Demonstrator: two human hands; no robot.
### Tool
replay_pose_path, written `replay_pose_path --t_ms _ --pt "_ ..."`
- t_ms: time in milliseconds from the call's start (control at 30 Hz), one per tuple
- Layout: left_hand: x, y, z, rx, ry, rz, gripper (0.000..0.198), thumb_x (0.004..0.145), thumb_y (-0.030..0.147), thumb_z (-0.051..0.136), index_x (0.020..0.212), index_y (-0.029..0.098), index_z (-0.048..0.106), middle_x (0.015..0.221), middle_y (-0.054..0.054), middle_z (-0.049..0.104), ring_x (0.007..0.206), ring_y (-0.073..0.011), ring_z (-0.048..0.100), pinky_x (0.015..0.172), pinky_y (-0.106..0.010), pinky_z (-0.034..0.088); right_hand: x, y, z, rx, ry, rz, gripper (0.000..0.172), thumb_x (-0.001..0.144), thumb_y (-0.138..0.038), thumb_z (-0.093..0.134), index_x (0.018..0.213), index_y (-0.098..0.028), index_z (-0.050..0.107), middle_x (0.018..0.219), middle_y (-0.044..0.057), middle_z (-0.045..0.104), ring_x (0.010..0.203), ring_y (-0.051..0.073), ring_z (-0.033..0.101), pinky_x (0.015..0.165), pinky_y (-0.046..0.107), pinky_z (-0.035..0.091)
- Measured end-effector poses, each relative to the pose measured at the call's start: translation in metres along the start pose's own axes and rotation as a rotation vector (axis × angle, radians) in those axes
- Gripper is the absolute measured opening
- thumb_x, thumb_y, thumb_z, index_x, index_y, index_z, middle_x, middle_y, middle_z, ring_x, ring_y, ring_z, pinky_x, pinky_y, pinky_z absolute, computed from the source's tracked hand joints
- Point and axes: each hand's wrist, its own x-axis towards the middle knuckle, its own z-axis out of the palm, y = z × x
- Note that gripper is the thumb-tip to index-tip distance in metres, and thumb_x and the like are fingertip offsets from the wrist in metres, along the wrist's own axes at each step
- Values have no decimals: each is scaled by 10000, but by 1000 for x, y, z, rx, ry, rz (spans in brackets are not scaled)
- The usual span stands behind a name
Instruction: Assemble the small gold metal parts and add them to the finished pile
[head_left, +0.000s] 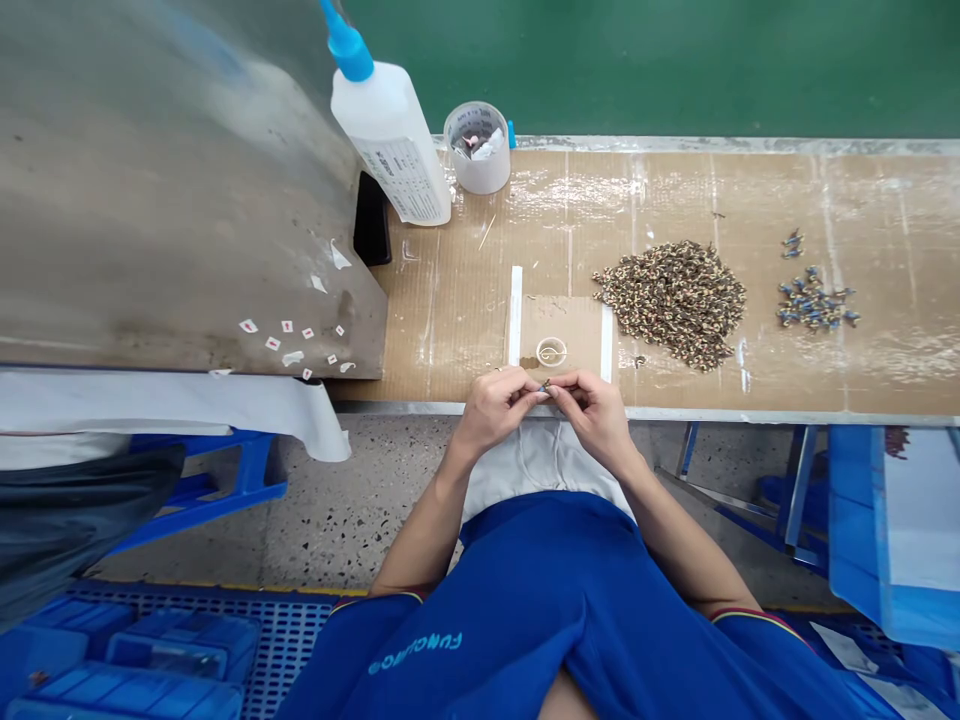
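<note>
Cardboard bench top (457,310) — metal parts (670,305) heaped, squeeze bottle (388,140) beyond.

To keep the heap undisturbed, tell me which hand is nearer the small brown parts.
Right hand: below and left of the heap of small brown parts. The left hand sits farther left, beyond the right hand.

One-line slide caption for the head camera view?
Left hand and right hand pinch a small part at the bench edge.
</note>
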Motion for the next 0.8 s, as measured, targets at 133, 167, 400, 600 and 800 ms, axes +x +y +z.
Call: replay_pose_path --t_ms 133,167,400,600,800 --pt "0 1 -1 -20 11 2 345 990 396 582 730 172 622 657 -14 632 594 -130 547 593 -263 408 1 0 -1 7 -25 -3 257 919 -450 641 862 -202 678 809 55 727 668 176 677 569 276 514" --pt "0 1 -1 -20 15 11 342 990 390 584 728 172 618 656 -13 633 594 -130 547 593 -262 408 1 0 -2 11 -35 -11 255 922 -445 637 856 -202 674 808 54 724 678 176 677 574 275 512" --pt "0 -4 -2 -13 -38 59 310 982 323 590 709 178 599 654 -12 633 614 -142 560 610 -270 416 5 0 -8 -53 -161 -81 230 948 -379 594 806 -203 632 782 38 691 696 166 641 622 282 487" --pt "0 -4 -2 -35 -58 41 300 972 299 584 698 177 592 644 -11 622 605 -139 554 606 -269 416 5 2 -6 -1 -163 -84 237 948 -398 587 805 -212 615 785 35 689 711 172 644 639 291 490" --pt "-1 -1 -2 -139 -9 -14 363 972 382 597 681 166 614 601 -1 587 558 -116 513 547 -247 388 1 1 1 78 -106 -27 336 908 -523 637 774 -216 613 773 35 683 722 179 652 668 306 531"
